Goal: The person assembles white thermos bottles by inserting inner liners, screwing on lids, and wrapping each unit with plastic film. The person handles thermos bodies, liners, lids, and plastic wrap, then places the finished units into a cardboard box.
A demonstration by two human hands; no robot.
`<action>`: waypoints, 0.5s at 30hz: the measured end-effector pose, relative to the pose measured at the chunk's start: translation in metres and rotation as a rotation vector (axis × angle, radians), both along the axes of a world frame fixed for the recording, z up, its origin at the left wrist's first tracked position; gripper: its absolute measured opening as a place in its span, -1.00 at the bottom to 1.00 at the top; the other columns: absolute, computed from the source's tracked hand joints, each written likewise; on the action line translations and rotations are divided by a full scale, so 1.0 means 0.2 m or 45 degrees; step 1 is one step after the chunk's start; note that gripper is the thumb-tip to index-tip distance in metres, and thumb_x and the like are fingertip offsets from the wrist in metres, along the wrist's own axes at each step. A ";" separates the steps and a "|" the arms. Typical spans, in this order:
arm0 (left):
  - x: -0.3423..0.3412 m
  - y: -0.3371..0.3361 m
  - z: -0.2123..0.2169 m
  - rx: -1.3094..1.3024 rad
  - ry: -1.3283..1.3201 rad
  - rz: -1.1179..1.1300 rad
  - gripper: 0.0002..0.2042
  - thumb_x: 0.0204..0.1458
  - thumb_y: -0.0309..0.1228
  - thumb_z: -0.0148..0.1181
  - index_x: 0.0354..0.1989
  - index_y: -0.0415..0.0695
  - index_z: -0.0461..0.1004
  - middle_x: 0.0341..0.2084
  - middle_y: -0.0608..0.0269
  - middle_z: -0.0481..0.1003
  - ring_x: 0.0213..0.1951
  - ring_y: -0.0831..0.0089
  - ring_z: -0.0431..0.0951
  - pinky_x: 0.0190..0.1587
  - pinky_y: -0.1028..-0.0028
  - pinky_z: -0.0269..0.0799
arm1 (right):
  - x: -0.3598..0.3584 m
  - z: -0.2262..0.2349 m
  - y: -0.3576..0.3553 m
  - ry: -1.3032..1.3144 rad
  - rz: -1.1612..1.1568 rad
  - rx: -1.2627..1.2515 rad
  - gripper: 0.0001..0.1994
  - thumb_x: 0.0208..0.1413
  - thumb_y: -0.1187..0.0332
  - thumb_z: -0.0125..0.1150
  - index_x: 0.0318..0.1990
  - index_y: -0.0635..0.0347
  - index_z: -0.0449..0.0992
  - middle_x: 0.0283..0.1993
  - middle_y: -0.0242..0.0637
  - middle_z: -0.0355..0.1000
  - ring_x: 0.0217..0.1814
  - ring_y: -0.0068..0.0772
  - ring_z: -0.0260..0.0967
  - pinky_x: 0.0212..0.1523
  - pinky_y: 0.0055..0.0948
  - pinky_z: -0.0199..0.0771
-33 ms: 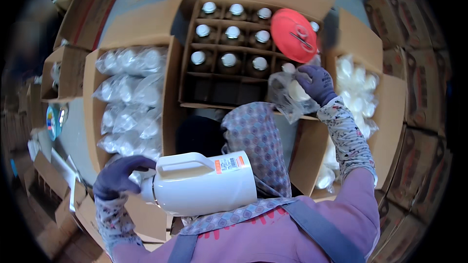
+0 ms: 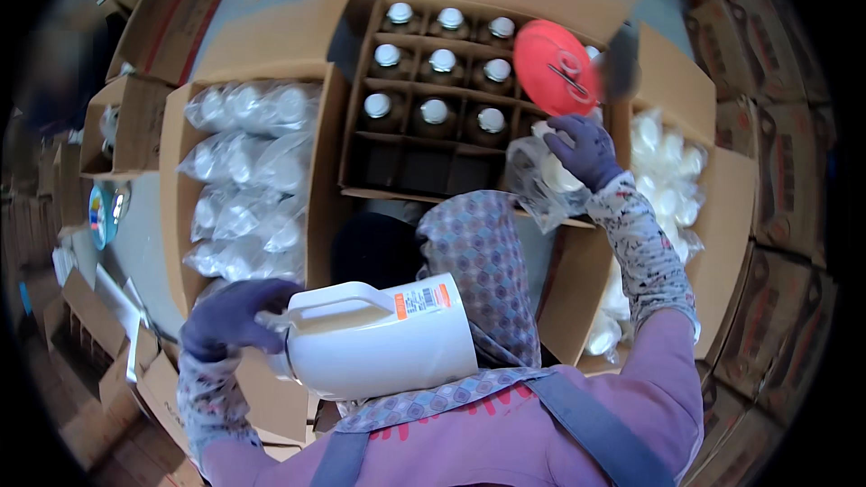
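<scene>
Over a ring of open cartons, seen from the head camera, a gloved worker handled two things at once. The left hand, fingers curled shut around the neck and handle, held a white plastic jug on its side, near and left of centre, close against the body. The right hand reached far and right, fingers pinched on a clear plastic bag of white caps at the near right corner of the divided carton, where rows of capped bottles stood in their cells and the nearest row lay empty. A red funnel sat just beyond that hand. Bagged empty bottles filled the left carton. Done well, the step seemed to call for keeping the jug level and drawing the bag clear without jostling the funnel.
</scene>
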State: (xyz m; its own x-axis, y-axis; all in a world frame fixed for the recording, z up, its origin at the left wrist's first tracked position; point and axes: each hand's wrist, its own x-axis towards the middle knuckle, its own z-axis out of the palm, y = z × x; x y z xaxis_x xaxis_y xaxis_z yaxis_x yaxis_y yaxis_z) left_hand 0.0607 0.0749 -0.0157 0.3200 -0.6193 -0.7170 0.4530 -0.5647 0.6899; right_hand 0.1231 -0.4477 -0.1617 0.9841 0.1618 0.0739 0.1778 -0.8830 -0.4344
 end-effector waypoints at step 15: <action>-0.14 -0.50 -0.19 -0.647 -0.638 0.200 -0.41 -0.16 -0.32 0.41 0.08 -0.28 0.39 0.14 -0.09 0.27 0.25 0.00 0.20 0.29 0.15 0.08 | 0.83 -0.63 1.33 0.448 0.632 -0.608 -0.44 0.11 0.46 -0.07 0.30 -0.14 0.12 0.22 -0.22 0.23 0.20 -0.21 0.27 0.12 -0.19 0.25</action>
